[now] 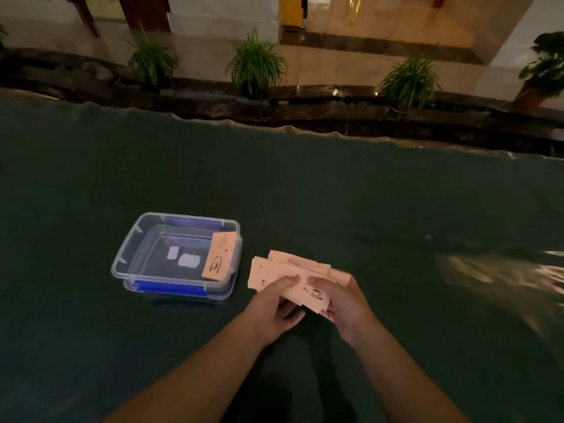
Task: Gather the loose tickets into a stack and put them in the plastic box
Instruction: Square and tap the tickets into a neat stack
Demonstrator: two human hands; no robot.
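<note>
Gathering is partly done: uneven tickets (290, 277) are pinched between left hand (274, 306) and right hand (341, 303), just right of the plastic box (143, 233). One stack (218, 256) is already inside; squaring and placing are left.

We seem to be in a lobby or hall: a polished stone floor (381, 22), a dark marble ledge (320, 96) lined with 4 potted plants (255, 64), white pillars (225, 13).

One box (122, 264), two hands (271, 306), four plants (255, 64).
</note>
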